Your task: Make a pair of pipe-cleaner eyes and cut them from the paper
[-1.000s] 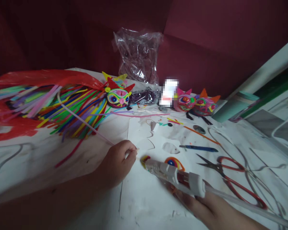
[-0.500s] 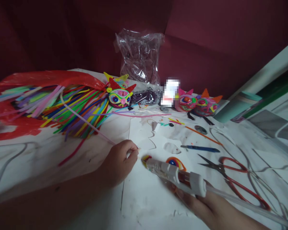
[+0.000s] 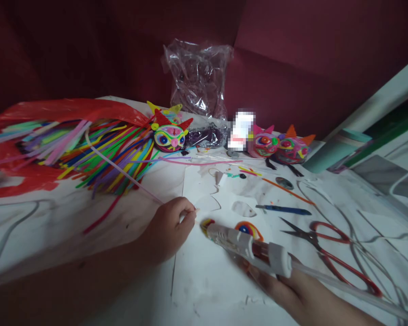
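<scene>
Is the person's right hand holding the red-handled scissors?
No, the right hand grips a white glue gun, while the red-handled scissors lie untouched on the table beside it.

The worktop [image 3: 54, 235] carries red-handled scissors [image 3: 329, 246] and a blue pen [image 3: 282, 209] at right, decorated craft heads [image 3: 170, 137] along the rear, a clear plastic bag [image 3: 197, 77] behind them, and multicoloured strips [image 3: 98, 154] on a red plastic sheet [image 3: 54, 111] at left.

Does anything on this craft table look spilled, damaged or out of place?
Coloured strips spill from the red bag across the table's left side. Red scissors lie open near the right hand holding the glue gun. Nothing looks damaged.
</scene>
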Demonstrator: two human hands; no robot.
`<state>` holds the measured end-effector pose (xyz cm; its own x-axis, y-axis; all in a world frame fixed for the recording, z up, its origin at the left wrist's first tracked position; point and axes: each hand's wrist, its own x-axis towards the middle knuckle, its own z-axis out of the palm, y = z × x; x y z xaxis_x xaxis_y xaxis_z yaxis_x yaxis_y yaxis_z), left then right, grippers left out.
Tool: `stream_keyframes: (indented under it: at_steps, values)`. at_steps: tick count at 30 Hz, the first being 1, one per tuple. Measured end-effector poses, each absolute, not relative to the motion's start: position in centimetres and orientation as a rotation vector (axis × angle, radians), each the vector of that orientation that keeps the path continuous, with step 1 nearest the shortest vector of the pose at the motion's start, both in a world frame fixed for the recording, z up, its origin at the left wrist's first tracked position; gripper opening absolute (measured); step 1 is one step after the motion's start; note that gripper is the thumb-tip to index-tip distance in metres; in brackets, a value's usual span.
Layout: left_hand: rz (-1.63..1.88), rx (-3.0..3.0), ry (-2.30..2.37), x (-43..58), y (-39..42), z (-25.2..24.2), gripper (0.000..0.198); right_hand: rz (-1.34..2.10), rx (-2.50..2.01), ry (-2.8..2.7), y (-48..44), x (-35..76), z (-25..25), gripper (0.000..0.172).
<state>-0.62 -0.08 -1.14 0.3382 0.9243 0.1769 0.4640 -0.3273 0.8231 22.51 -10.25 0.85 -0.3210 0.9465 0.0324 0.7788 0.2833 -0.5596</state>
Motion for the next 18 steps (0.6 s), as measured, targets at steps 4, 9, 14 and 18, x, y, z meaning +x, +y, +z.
stream_keyframes:
  at_steps: [4, 9, 14, 18]
  values:
    - [0.868, 1.921, 1.216, -0.63, -0.11, -1.20, 0.014, 0.631, -1.541, -2.188, -10.19, 22.36, 1.07, 0.018]
    - [0.876, 1.927, 1.211, -0.65, -0.06, -1.26, 0.014, 0.634, -1.551, -2.210, -10.18, 22.39, 1.05, 0.019]
    - [0.872, 1.932, 1.211, -0.55, -0.03, -1.13, 0.014, 0.626, -1.594, -2.228, -10.16, 22.61, 0.78, 0.022]
    - [0.864, 1.935, 1.216, -0.59, -0.09, -1.14, 0.014, 0.646, -1.606, -2.213, -10.10, 22.55, 1.03, 0.022]
